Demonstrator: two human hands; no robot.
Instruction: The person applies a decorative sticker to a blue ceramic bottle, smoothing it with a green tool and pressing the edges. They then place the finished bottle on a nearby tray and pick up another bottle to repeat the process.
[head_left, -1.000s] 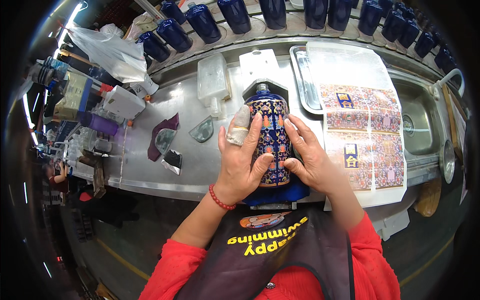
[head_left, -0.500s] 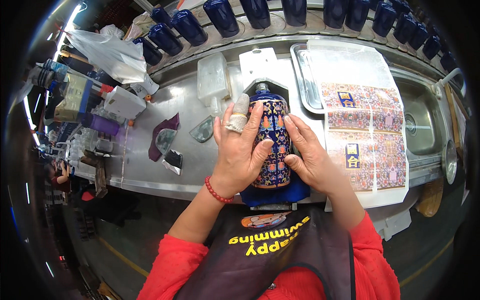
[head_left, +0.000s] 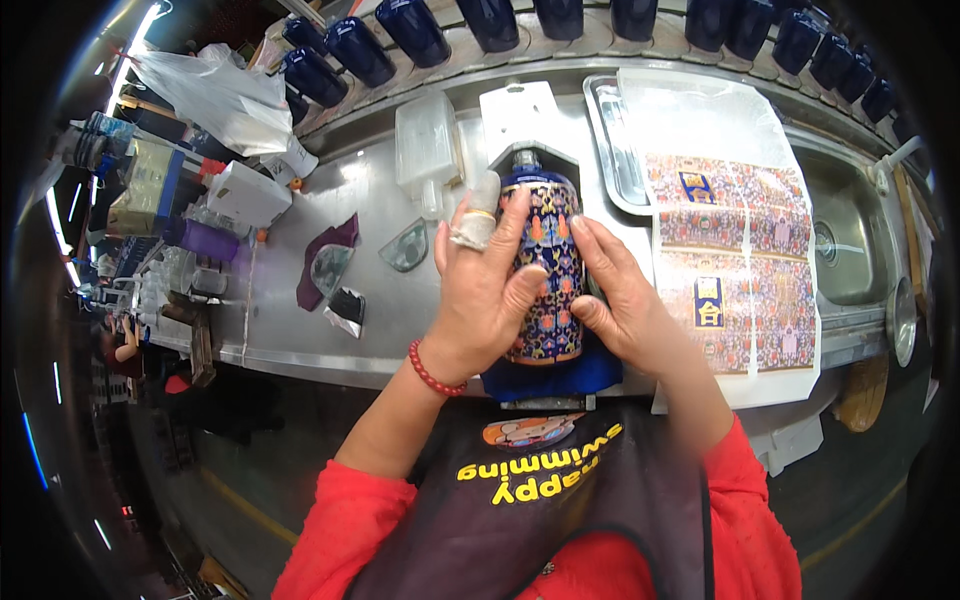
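Blue bottles (head_left: 560,15) beyond my bottle (head_left: 556,250) now sit further right.
Left hand (head_left: 485,305), right hand (head_left: 632,315) touch its sides, unclenched; likely heavy, slick: cradle there.

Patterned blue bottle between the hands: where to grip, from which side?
I'd take the patterned blue bottle by its neck, from above: it's narrow, at the far end, and clear of the left hand and right hand, which flank the body.
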